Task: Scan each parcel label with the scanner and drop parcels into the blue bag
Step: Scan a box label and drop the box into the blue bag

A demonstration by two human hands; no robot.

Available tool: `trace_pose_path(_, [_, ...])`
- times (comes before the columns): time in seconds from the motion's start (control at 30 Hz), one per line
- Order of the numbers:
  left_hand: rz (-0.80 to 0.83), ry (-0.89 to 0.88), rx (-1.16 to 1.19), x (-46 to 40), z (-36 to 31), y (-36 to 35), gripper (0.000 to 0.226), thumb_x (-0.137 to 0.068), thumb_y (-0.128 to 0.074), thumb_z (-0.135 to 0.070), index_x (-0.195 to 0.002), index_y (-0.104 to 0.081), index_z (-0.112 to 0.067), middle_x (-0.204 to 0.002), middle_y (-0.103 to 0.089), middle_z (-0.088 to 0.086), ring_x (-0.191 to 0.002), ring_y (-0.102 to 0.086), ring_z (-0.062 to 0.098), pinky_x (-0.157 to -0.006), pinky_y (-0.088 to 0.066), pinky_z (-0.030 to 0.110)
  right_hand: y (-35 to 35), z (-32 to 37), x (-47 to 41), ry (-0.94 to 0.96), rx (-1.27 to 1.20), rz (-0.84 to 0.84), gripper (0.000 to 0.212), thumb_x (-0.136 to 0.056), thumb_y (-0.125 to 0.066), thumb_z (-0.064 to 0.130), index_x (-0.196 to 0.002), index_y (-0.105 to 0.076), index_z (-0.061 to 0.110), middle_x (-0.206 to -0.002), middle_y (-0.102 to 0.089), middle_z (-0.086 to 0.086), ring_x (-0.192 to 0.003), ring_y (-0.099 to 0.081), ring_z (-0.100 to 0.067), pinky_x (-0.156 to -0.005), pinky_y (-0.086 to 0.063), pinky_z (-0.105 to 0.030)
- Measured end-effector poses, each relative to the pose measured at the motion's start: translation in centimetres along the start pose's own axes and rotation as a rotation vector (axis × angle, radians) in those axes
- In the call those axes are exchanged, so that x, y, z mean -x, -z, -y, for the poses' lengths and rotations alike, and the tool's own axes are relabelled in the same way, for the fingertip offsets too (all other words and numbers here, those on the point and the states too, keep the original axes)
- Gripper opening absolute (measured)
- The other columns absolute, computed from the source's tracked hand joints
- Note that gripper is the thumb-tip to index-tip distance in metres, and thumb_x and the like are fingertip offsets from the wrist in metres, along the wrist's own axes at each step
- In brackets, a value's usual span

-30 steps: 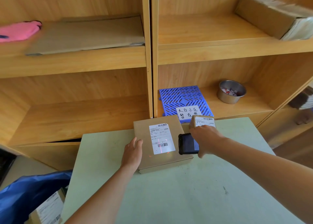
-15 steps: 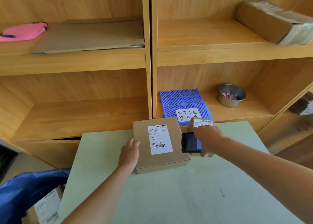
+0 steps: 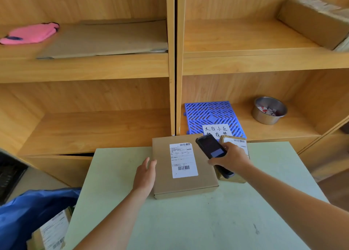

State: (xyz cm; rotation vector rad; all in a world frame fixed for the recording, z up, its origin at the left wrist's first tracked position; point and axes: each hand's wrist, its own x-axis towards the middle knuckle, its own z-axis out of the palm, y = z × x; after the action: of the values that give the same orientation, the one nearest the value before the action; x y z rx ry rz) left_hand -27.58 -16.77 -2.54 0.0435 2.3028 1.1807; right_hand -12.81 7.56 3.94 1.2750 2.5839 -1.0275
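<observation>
A flat brown parcel [image 3: 184, 185] with a white label [image 3: 183, 160] lies on the pale green table [image 3: 188, 221]. My left hand [image 3: 144, 176] rests with straight fingers against the parcel's left edge. My right hand [image 3: 231, 159] grips a black handheld scanner [image 3: 211, 147], tilted up over the parcel's right side. A smaller brown parcel [image 3: 235, 142] sits behind my right hand, partly hidden. The blue bag [image 3: 28, 212] stands at lower left, below the table, with a labelled parcel [image 3: 51, 231] inside.
Wooden shelves rise behind the table. A blue plastic grid [image 3: 213, 115] with a handwritten note and a metal bowl [image 3: 269, 111] sit on the lower right shelf. Flat cardboard [image 3: 105, 38], a pink cloth [image 3: 30, 33] and a brown box [image 3: 313, 21] occupy upper shelves.
The red scan line on the label has gone. My right hand has tilted the scanner upward, away from the label. My left hand stays at the parcel's left edge.
</observation>
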Motion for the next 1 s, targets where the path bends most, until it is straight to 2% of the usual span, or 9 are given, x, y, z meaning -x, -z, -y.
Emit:
trace_pose_path(0.1, [0.009, 0.051, 0.022, -0.5, 0.4, -0.2, 0.058, -0.101, -0.040, -0.046, -0.154, -0.035, -0.022, -0.159, -0.035, 0.004, -0.144, -0.034, 0.023, -0.111, -0.028, 0.037, -2.9, -1.0, -0.9, -0.069, -0.258, -0.040, 0.038, -0.072, -0.087, 0.037, -0.101, -0.065, 0.027, -0.088, -0.069, 0.008, -0.076, -0.060, -0.003, -0.058, -0.045, -0.022])
trace_pose_path(0.2, [0.028, 0.118, 0.067, -1.4, 0.5, -0.3, 0.058, -0.102, -0.040, -0.044, -0.154, -0.034, -0.020, -0.160, -0.033, 0.003, -0.146, -0.032, 0.023, -0.113, -0.025, 0.036, -5.6, -2.6, -2.3, -0.165, -0.420, -0.108, 0.045, -0.068, -0.089, 0.039, -0.105, -0.071, 0.021, -0.093, -0.073, 0.003, -0.085, -0.068, -0.016, -0.075, -0.059, -0.036])
trace_pose_path(0.4, [0.117, 0.203, 0.120, -2.5, 1.7, -0.6, 0.063, -0.100, -0.043, -0.047, -0.156, -0.027, -0.025, -0.162, -0.028, -0.003, -0.147, -0.029, 0.020, -0.116, -0.022, 0.037, -7.9, -3.7, -4.1, -0.282, -0.631, -0.109, 0.033, -0.071, -0.089, 0.037, -0.094, -0.073, 0.020, -0.089, -0.072, 0.000, -0.093, -0.068, -0.025, -0.078, -0.054, -0.036])
trace_pose_path(0.5, [0.128, 0.229, 0.176, -2.8, 1.8, -1.2, 0.062, -0.099, -0.045, -0.046, -0.156, -0.030, -0.024, -0.161, -0.032, -0.003, -0.146, -0.032, 0.019, -0.116, -0.023, 0.035, -8.6, -3.3, -4.4, -0.308, -0.670, -0.085, 0.052, -0.073, -0.089, 0.035, -0.116, -0.070, 0.012, -0.097, -0.070, -0.001, -0.091, -0.064, -0.022, -0.074, -0.052, -0.032])
trace_pose_path(0.57, [0.065, 0.223, 0.156, -2.7, 1.6, -1.5, 0.056, -0.099, -0.045, -0.044, -0.151, -0.040, -0.023, -0.155, -0.042, -0.002, -0.138, -0.042, 0.020, -0.109, -0.030, 0.033, -9.1, -3.0, -4.0, -0.319, -0.687, -0.056, 0.067, -0.071, -0.090, 0.035, -0.128, -0.064, 0.011, -0.106, -0.068, -0.005, -0.089, -0.063, -0.019, -0.068, -0.050, -0.029])
trace_pose_path(0.63, [-0.050, 0.221, 0.094, -2.2, 1.5, -1.0, 0.044, -0.099, -0.043, -0.043, -0.136, -0.057, -0.023, -0.139, -0.058, 0.001, -0.115, -0.052, 0.021, -0.095, -0.038, 0.032, -9.5, -2.7, -3.4, -0.320, -0.693, -0.044, 0.060, -0.071, -0.090, 0.033, -0.122, -0.067, 0.012, -0.101, -0.069, -0.004, -0.083, -0.063, -0.015, -0.065, -0.050, -0.028])
trace_pose_path(0.7, [-0.139, 0.219, 0.085, -1.5, 1.8, 0.5, 0.038, -0.099, -0.041, -0.042, -0.123, -0.065, -0.025, -0.119, -0.065, 0.001, -0.104, -0.053, 0.022, -0.090, -0.041, 0.033, -10.3, -1.9, -2.4, -0.320, -0.711, -0.041, 0.050, -0.071, -0.091, 0.031, -0.112, -0.069, 0.012, -0.095, -0.070, -0.003, -0.081, -0.064, -0.017, -0.063, -0.050, -0.029])
trace_pose_path(0.83, [-0.229, 0.201, 0.091, -0.7, 3.5, 4.7, 0.026, -0.100, -0.039, -0.041, -0.100, -0.062, -0.028, -0.079, -0.054, -0.014, -0.094, -0.052, 0.023, -0.078, -0.037, 0.031, -12.5, 1.9, 0.1, -0.286, -0.721, -0.015, 0.046, -0.070, -0.091, 0.031, -0.106, -0.070, 0.013, -0.095, -0.072, -0.002, -0.084, -0.066, -0.019, -0.060, -0.050, -0.029])
trace_pose_path(1.0, [-0.350, 0.173, 0.028, 0.2, 6.7, 11.7, 0.025, -0.101, -0.035, -0.038, -0.093, -0.057, -0.028, -0.089, -0.056, -0.006, -0.086, -0.051, 0.018, -0.077, -0.036, 0.032, -16.5, 9.0, 2.8, -0.186, -0.741, 0.087, 0.048, -0.076, -0.089, 0.029, -0.115, -0.065, 0.016, -0.098, -0.069, 0.001, -0.084, -0.063, -0.014, -0.056, -0.047, -0.025])
